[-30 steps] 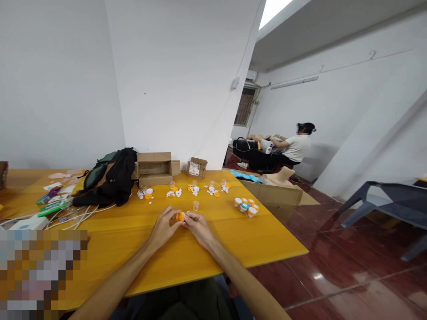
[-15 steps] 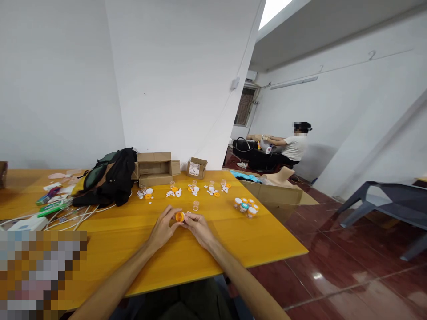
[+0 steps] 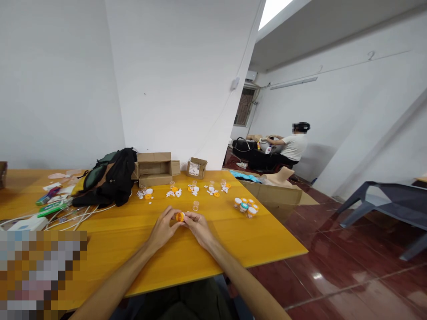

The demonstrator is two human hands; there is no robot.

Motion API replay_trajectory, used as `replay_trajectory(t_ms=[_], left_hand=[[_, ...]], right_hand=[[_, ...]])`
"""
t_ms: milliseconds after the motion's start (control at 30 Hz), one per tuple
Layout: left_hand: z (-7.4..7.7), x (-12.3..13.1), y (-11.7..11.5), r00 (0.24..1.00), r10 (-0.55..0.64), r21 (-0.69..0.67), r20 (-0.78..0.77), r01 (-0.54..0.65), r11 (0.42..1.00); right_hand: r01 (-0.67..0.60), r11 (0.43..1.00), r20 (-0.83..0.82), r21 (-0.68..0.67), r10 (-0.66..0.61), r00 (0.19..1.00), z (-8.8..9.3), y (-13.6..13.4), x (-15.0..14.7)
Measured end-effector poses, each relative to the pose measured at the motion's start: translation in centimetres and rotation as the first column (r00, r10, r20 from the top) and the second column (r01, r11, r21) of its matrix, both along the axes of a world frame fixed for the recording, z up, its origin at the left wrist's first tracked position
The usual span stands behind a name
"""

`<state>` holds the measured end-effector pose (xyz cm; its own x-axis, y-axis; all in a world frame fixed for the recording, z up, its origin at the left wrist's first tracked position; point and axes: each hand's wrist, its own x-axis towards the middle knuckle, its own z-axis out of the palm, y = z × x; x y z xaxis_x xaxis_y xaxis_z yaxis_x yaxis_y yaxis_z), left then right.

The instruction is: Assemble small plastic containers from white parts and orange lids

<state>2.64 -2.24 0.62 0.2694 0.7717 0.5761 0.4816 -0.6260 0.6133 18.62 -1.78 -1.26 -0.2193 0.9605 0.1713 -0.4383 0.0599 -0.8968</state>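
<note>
An orange screw cap (image 3: 180,217) is pinched between my two hands above the table. My left hand (image 3: 166,226) grips its left side with thumb and fingers. At its right edge, my right hand (image 3: 198,227) has thumb and fingertips pressed close together. Whether a small white piece sits between the right fingertips cannot be made out. Just beyond my hands a small clear jar (image 3: 195,206) stands upright. Further back are small heaps of white pieces (image 3: 173,193) with orange rings and clear jars. To the right stands a cluster of capped jars (image 3: 245,206), several orange, white or teal.
Two cardboard boxes (image 3: 154,169) (image 3: 196,169) stand along the wall. A black backpack (image 3: 115,178), white cables (image 3: 80,218) and packets lie at left. Past the table's right edge are a large carton (image 3: 276,192), a grey plastic chair (image 3: 373,209) and a seated person (image 3: 293,144).
The orange cap has tilted slightly between my fingers. A small white piece beside my right fingertips no longer shows. The seated person's arms have shifted a little.
</note>
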Motion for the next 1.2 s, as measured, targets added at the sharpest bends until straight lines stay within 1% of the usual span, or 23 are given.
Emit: replay_trajectory(t_ms=[233,533,700,867,1000,1200], left_hand=[[0.19,-0.11,0.06,0.999,-0.041,-0.019,0.014,0.041,0.999],[0.25,-0.17,0.07,0.996,-0.080,-0.034,0.039,0.081,0.996],[0.36,-0.15,0.10,0.994,-0.099,-0.050,0.051,0.101,0.994],[0.27,-0.23,0.28,0.988,-0.134,-0.039,0.078,0.137,0.990],[0.26,-0.30,0.30,0.988,-0.133,-0.053,0.081,0.138,0.989],[0.31,-0.36,0.15,0.989,-0.123,-0.082,0.081,0.130,0.988]], right_hand=[[0.009,1.000,-0.030,-0.030,-0.010,0.999,-0.27,0.14,-0.03],[-0.005,1.000,-0.008,-0.002,0.005,1.000,-0.06,0.03,-0.09],[-0.024,0.999,0.024,0.033,0.023,0.999,0.19,-0.19,-0.14],[-0.016,0.999,0.051,0.039,0.014,0.999,-0.06,-0.08,-0.18],[-0.010,0.999,0.092,0.037,0.006,0.996,-0.44,0.19,-0.05],[0.006,0.997,0.150,0.072,-0.017,0.989,-0.63,0.25,0.01]])
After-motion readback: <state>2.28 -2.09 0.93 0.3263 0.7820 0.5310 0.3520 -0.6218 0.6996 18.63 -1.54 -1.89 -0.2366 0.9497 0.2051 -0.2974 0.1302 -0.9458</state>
